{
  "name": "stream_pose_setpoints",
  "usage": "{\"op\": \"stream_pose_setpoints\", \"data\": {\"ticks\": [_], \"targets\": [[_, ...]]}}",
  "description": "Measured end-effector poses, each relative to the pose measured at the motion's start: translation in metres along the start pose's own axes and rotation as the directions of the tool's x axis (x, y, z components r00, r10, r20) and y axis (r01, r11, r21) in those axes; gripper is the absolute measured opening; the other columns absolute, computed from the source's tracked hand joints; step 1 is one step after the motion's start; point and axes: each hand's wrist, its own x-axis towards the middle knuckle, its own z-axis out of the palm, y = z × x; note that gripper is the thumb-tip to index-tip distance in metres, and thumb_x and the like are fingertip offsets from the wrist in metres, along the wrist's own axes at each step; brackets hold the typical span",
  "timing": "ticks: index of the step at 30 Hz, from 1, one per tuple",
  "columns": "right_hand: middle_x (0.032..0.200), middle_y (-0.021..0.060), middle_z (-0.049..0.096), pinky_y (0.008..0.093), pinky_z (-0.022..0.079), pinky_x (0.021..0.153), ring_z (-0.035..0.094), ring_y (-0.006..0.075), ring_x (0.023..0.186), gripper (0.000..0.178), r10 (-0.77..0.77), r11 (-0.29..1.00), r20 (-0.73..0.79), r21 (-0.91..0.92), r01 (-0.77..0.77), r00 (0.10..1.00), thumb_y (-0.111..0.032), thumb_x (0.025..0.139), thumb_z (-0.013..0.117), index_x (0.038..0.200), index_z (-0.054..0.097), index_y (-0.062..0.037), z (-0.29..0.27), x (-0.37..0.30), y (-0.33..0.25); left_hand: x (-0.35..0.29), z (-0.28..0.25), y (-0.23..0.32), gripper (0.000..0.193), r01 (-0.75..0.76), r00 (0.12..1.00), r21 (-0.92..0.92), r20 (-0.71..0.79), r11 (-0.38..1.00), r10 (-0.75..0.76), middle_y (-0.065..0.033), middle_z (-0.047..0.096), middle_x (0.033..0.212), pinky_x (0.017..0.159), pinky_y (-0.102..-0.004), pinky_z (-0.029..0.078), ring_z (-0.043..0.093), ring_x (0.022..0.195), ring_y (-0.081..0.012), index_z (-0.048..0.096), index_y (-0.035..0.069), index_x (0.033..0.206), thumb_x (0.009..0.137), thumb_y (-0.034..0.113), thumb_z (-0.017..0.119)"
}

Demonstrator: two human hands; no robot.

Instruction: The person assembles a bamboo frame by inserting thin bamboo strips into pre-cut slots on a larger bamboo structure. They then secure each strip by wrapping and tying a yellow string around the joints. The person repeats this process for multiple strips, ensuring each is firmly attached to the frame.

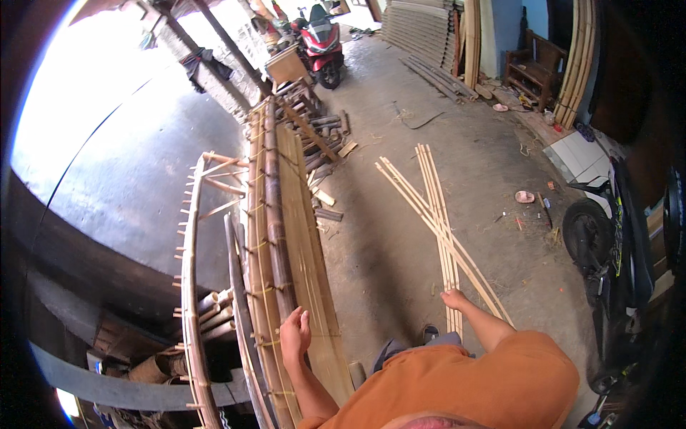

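My right hand (451, 299) is closed around the near part of a bundle of long, pale bamboo strips (431, 187). A second set of strips (404, 185) crosses that bundle at a slant, running from upper left to lower right. My left hand (295, 332) is raised at the bench's edge with nothing visible in it, its fingers loosely bent and partly apart. Right beside it runs a dark bamboo pole (276, 214), with a flat split-bamboo panel (304, 229) along its right side. Yellow ties bind the poles to the left.
A bamboo frame with pegs (189, 264) stands left of the bench. Cut bamboo pieces (329, 129) are heaped beyond it, near a red motorbike (323, 44). Another motorbike (587, 239) stands at right. A pink sandal (524, 196) lies on the concrete floor (371, 236); a wooden chair (534, 68) is at back right.
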Motion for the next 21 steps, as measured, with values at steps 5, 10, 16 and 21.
{"op": "stream_pose_setpoints", "data": {"ticks": [5, 10, 16, 21], "targets": [[0.100, 0.0250, 0.068, 0.0441, 0.050, 0.085, 0.067, 0.0361, 0.097, 0.046, 0.160, 0.961, -0.031, 0.232, -0.148, 0.987, -0.042, 0.089, 0.051, 0.098, 0.070, -0.0008, -0.026, 0.032, 0.034, 0.101, 0.054, 0.061, 0.036, -0.133, 0.979, 0.034, 0.160, 0.991, 0.126, -0.0254, 0.068, 0.105, 0.084, -0.0375, 0.053, 0.069, 0.099, -0.0329, 0.063, -0.002, 0.119, 0.095, 0.026, 0.060], [0.117, 0.0251, 0.063, 0.0427, 0.047, 0.093, 0.062, 0.0366, 0.110, 0.054, 0.425, 0.883, 0.077, 0.186, -0.432, 0.902, -0.042, 0.090, 0.051, 0.117, 0.063, 0.0032, -0.003, 0.038, 0.093, 0.205, 0.130, 0.124, 0.038, -0.206, 0.917, 0.097, 0.365, 0.974, 0.158, -0.0242, 0.069, 0.101, 0.083, -0.0395, 0.053, 0.068, 0.098, -0.0342, 0.063, 0.002, 0.120, 0.094, 0.030, 0.060], [0.123, 0.0209, 0.062, 0.0383, 0.046, 0.095, 0.060, 0.0293, 0.113, 0.051, 0.687, 0.663, 0.055, 0.360, -0.656, 0.724, -0.034, 0.093, 0.056, 0.132, 0.055, -0.0010, 0.035, 0.047, 0.122, 0.331, 0.317, 0.140, 0.041, -0.522, 0.620, 0.127, 0.736, 0.843, 0.273, -0.0198, 0.066, 0.113, 0.087, -0.0460, 0.050, 0.062, 0.103, -0.0404, 0.063, 0.006, 0.120, 0.096, 0.037, 0.051], [0.103, 0.0203, 0.067, 0.0433, 0.050, 0.079, 0.066, 0.0325, 0.093, 0.046, 0.683, 0.604, 0.164, 0.421, -0.677, 0.711, -0.035, 0.095, 0.054, 0.118, 0.059, 0.0039, -0.008, 0.122, 0.088, 0.341, 0.445, 0.081, 0.043, -0.557, 0.353, -0.073, 0.880, 0.827, 0.316, -0.0202, 0.063, 0.119, 0.094, -0.0501, 0.047, 0.057, 0.111, -0.0442, 0.062, 0.005, 0.119, 0.097, 0.039, 0.047]]}}
